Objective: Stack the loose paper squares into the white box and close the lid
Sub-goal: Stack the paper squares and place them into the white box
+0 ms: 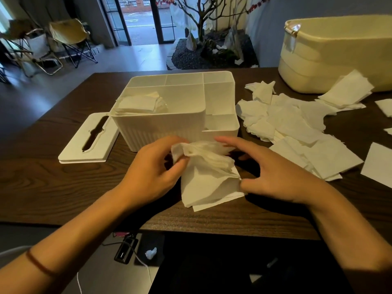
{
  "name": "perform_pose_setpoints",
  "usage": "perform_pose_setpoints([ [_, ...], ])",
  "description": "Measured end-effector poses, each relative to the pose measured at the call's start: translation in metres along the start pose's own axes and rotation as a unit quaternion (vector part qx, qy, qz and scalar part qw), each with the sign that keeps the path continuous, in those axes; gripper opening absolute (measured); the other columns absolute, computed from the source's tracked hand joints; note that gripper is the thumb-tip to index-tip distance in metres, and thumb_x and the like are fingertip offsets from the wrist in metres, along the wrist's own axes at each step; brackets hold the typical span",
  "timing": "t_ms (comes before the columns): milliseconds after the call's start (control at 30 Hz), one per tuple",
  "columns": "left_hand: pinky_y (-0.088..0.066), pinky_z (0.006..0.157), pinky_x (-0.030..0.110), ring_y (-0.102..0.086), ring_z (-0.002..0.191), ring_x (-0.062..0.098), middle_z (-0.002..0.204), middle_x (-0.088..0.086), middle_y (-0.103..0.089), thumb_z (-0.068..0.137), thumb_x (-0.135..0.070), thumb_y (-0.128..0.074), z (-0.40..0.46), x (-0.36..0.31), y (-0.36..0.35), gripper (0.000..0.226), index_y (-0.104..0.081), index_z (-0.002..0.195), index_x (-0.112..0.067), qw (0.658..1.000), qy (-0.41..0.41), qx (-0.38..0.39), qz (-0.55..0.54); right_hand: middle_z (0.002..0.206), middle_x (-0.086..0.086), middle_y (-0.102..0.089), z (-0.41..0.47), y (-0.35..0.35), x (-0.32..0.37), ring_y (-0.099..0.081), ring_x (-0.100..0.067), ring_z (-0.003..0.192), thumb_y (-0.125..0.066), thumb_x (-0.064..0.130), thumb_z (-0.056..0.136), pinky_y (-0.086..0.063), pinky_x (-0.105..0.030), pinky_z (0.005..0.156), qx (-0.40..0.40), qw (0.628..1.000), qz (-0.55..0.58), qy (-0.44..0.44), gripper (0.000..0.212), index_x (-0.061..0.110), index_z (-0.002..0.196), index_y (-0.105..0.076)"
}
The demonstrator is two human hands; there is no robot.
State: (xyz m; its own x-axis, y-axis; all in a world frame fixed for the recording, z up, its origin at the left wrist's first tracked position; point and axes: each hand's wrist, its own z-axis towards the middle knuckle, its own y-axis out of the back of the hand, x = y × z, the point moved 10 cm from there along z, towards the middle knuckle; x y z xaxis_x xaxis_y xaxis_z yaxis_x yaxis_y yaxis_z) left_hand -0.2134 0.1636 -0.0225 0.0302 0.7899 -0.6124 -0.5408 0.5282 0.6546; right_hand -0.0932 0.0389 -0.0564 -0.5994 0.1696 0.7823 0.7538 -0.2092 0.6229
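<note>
The white box (pixel 161 126) stands open on the dark wooden table, with a stack of paper squares (pixel 141 105) in its large left compartment. Its slotted lid (pixel 89 139) lies flat on the table to the left of the box. In front of the box lies a small bundle of paper squares (pixel 207 179). My left hand (pixel 152 172) grips the bundle's crumpled upper left corner. My right hand (pixel 273 172) pinches its right edge with the thumb while the fingers spread above it. A heap of loose paper squares (pixel 297 128) covers the table to the right.
A large cream plastic tub (pixel 339 56) stands at the back right of the table (pixel 53 187). More squares (pixel 377 164) lie near the right edge. Folding chairs (pixel 70 39) and a bare indoor tree (pixel 203 24) stand on the floor beyond.
</note>
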Motion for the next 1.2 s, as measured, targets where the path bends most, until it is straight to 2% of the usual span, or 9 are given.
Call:
perform_pose_setpoints([
  [100,-0.056,0.078,0.038,-0.065,0.099,0.020,0.112,0.003,-0.065,0.091,-0.018,-0.062,-0.009,-0.027,-0.009,0.025,-0.069,0.113,-0.009,0.978,-0.133,-0.003,0.164,0.135,0.020,-0.051,-0.001,0.006,-0.005,-0.041,0.003,0.123,-0.057,0.000,0.085,-0.033,-0.007,0.102,-0.055,0.992,-0.118,-0.006,0.073,0.049,0.138,-0.044],
  [233,-0.057,0.076,0.039,-0.061,0.107,0.021,0.122,0.003,-0.060,0.083,-0.022,-0.059,-0.023,-0.024,-0.022,0.038,-0.068,0.119,-0.014,0.966,-0.134,0.070,0.210,0.123,0.017,-0.058,-0.009,0.014,0.000,-0.048,0.003,0.115,-0.056,-0.002,0.083,-0.037,-0.008,0.098,-0.107,0.989,-0.098,0.014,0.064,0.046,0.125,-0.054],
  [367,-0.055,0.088,0.038,-0.057,0.116,0.016,0.128,-0.003,-0.057,0.082,-0.033,-0.059,-0.030,-0.016,-0.020,0.046,-0.067,0.125,-0.020,0.971,-0.088,0.121,0.185,0.104,0.019,-0.056,-0.014,0.017,0.012,-0.051,-0.002,0.104,-0.068,0.021,0.083,-0.046,-0.022,0.087,-0.111,0.989,-0.085,0.043,0.034,0.039,0.110,-0.057],
  [567,-0.054,0.082,0.040,-0.062,0.105,0.012,0.114,-0.013,-0.062,0.082,-0.032,-0.053,-0.018,-0.021,-0.017,0.039,-0.065,0.119,-0.028,0.984,-0.023,0.098,0.145,0.117,0.029,-0.040,-0.019,-0.011,0.012,-0.040,0.003,0.110,-0.071,0.065,0.074,-0.042,-0.019,0.088,-0.011,0.975,-0.220,0.010,0.062,0.051,0.125,-0.037],
  [667,-0.054,0.074,0.038,-0.062,0.096,0.010,0.106,-0.012,-0.065,0.089,-0.035,-0.052,-0.010,-0.033,-0.016,0.031,-0.067,0.115,-0.028,0.985,-0.037,0.066,0.154,0.103,0.019,-0.048,-0.023,0.001,0.019,-0.048,-0.004,0.091,-0.067,0.038,0.086,-0.045,-0.025,0.074,-0.097,0.967,-0.231,0.049,0.031,0.040,0.111,-0.049],
  [733,-0.055,0.074,0.036,-0.061,0.096,0.011,0.107,-0.009,-0.065,0.091,-0.037,-0.052,-0.006,-0.043,-0.017,0.031,-0.067,0.115,-0.026,0.982,-0.050,0.050,0.173,0.096,0.013,-0.052,-0.027,0.011,0.017,-0.049,-0.007,0.082,-0.065,0.021,0.086,-0.047,-0.032,0.067,-0.148,0.958,-0.241,0.049,0.025,0.033,0.107,-0.056],
  [867,-0.055,0.086,0.040,-0.058,0.110,0.018,0.123,-0.002,-0.061,0.086,-0.048,-0.053,-0.019,-0.049,-0.050,0.049,-0.063,0.128,-0.024,0.957,-0.087,0.133,0.244,0.106,0.010,-0.052,-0.030,0.009,0.004,-0.046,-0.012,0.097,-0.058,0.014,0.088,-0.050,-0.039,0.077,-0.149,0.954,-0.260,0.021,0.035,0.031,0.118,-0.055],
  [1033,-0.034,0.112,0.032,-0.038,0.138,0.005,0.149,-0.012,-0.046,0.090,-0.074,-0.046,-0.038,-0.042,-0.049,0.069,-0.047,0.147,-0.034,0.959,-0.072,0.179,0.209,0.123,0.009,-0.048,-0.033,0.014,-0.006,-0.041,-0.011,0.113,-0.053,0.001,0.087,-0.041,-0.027,0.095,-0.117,0.961,-0.252,-0.015,0.066,0.035,0.142,-0.041],
  [1200,-0.048,0.098,0.035,-0.051,0.123,0.009,0.138,-0.012,-0.054,0.085,-0.083,-0.044,-0.031,-0.042,-0.048,0.075,-0.054,0.141,-0.034,0.950,-0.058,0.186,0.244,0.121,0.013,-0.051,-0.033,0.011,-0.006,-0.040,-0.007,0.108,-0.051,-0.004,0.083,-0.038,-0.023,0.091,-0.101,0.968,-0.230,-0.013,0.068,0.036,0.138,-0.045],
])
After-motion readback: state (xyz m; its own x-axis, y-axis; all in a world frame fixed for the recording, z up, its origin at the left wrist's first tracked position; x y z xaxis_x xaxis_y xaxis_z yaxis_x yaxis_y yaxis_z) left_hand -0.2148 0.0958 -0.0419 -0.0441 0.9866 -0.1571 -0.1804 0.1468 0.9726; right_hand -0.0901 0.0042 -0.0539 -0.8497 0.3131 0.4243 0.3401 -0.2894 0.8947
